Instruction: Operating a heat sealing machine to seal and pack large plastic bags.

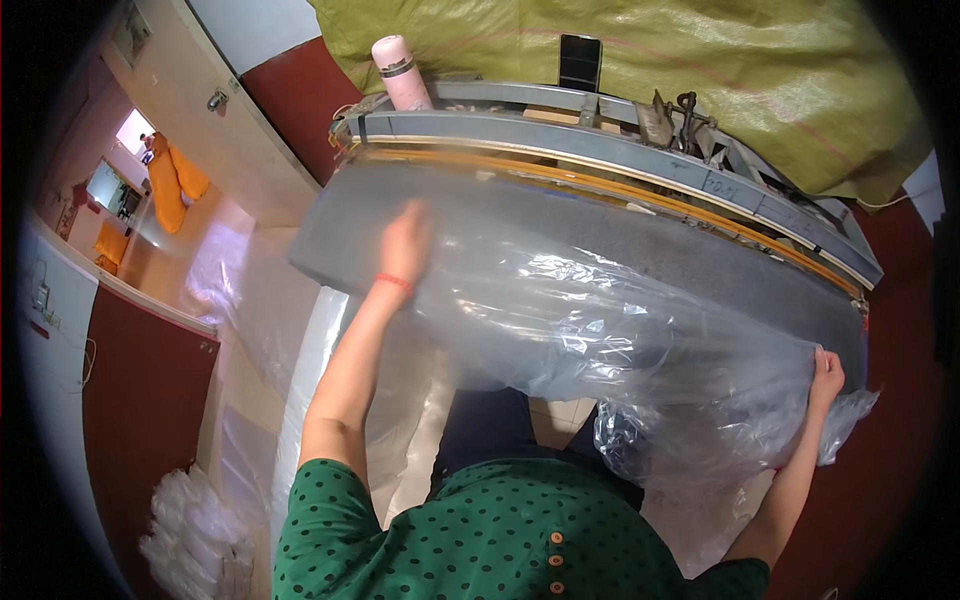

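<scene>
The right hand's [826, 376] fingers are pinching together on the edge of a large clear plastic sheet [600, 330] that is lying across the grey felt-covered table [700, 255]. The left hand [403, 243] is pressing flat on the sheet, blurred, so its finger spread is unclear. A pink bottle [400, 72] is standing behind.

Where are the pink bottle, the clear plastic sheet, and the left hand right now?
pink bottle [403, 82], head view, on its pink body below the metal band.
clear plastic sheet [600, 330], head view, on its crinkled middle over the grey table.
left hand [405, 240], head view, on the back of the hand, blurred.
</scene>
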`<state>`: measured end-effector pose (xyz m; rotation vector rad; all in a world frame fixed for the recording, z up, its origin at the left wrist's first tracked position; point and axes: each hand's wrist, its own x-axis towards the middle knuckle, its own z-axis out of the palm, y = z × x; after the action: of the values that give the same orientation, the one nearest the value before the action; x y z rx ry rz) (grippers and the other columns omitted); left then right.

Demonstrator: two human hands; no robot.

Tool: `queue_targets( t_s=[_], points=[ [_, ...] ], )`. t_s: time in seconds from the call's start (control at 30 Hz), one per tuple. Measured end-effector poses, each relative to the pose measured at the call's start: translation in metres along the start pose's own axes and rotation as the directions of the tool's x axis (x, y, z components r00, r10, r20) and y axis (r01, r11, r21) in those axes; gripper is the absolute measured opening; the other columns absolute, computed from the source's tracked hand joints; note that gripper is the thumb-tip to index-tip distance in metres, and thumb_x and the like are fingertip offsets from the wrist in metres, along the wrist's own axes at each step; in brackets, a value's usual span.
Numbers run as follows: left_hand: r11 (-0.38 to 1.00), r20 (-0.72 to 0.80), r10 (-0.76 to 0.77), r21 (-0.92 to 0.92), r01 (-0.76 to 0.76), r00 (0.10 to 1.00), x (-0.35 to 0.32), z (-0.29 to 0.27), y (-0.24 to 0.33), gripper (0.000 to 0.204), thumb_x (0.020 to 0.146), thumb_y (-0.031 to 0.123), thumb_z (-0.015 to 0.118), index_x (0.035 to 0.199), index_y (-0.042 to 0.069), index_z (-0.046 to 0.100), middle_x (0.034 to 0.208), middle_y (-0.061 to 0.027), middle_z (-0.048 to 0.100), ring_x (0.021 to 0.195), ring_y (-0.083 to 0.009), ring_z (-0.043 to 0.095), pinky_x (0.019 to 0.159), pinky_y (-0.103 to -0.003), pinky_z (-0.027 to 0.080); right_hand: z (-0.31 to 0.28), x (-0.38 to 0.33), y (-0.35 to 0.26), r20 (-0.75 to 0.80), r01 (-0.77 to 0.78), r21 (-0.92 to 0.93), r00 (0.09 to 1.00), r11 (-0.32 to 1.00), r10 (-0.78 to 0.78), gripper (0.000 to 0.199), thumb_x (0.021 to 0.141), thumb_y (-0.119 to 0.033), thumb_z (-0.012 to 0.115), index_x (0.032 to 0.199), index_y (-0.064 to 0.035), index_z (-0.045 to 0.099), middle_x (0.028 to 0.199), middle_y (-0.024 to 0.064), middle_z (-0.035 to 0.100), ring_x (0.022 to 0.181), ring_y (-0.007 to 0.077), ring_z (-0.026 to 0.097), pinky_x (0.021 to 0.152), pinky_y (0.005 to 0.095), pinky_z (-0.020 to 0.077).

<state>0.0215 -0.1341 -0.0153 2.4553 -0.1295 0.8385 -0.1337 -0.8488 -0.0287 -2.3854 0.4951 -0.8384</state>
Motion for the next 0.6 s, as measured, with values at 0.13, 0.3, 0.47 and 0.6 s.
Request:
queue_targets(
  t_s=[0.13, 0.3, 0.47, 0.6],
  points=[
    [0.984, 0.077, 0.089, 0.146, -0.1, 0.993, 0.003, 0.014, -0.001, 0.007, 0.076, 0.015, 0.058, 0.081, 0.011, 0.06, 0.079, -0.01, 0.06, 0.071, -0.0296, 0.057, 0.059, -0.037, 0.045, -0.025, -0.019, 0.018, -0.014, -0.032, 0.029, 0.999, 0.999, 0.033, 0.02, 0.079, -0.017, 0.06, 0.07, -0.0007, 0.054, 0.061, -0.0038, 0.043, 0.06, 0.0059, 0.037, 0.055, 0.0206, 0.0338],
    [0.964, 0.153, -0.092, 0.262, 0.049, 0.984, 0.007, 0.012, 0.022, 0.011, 0.073, 0.02, 0.06, 0.077, 0.009, 0.061, 0.08, -0.009, 0.06, 0.073, -0.0285, 0.057, 0.06, -0.038, 0.045, -0.047, -0.033, 0.035, -0.001, -0.063, 0.043, 0.998, 0.997, 0.063, 0.021, 0.079, -0.017, 0.06, 0.068, -0.0011, 0.052, 0.061, -0.0059, 0.041, 0.06, 0.005, 0.036, 0.054, 0.0197, 0.0325],
    [0.908, 0.082, -0.101, 0.414, 0.058, 0.992, 0.012, 0.01, 0.033, 0.015, 0.071, 0.023, 0.063, 0.075, 0.009, 0.062, 0.082, -0.0077, 0.059, 0.082, -0.027, 0.055, 0.065, -0.038, 0.046, -0.037, -0.03, 0.021, 0.003, -0.051, 0.076, 0.999, 0.996, 0.051, 0.021, 0.08, -0.016, 0.06, 0.068, -0.0005, 0.052, 0.063, -0.0053, 0.044, 0.061, 0.0052, 0.037, 0.056, 0.0192, 0.0336],
    [0.918, -0.017, -0.139, 0.372, 0.135, 0.99, 0.017, 0.025, 0.039, 0.016, 0.07, 0.022, 0.063, 0.076, 0.007, 0.061, 0.083, -0.0087, 0.058, 0.085, -0.0283, 0.053, 0.069, -0.039, 0.046, -0.039, -0.018, 0.027, -0.066, -0.018, 0.063, 0.998, 0.998, 0.022, 0.024, 0.081, -0.019, 0.059, 0.068, 0.0001, 0.052, 0.063, -0.0043, 0.045, 0.062, 0.0052, 0.038, 0.058, 0.019, 0.0344]
  ],
)
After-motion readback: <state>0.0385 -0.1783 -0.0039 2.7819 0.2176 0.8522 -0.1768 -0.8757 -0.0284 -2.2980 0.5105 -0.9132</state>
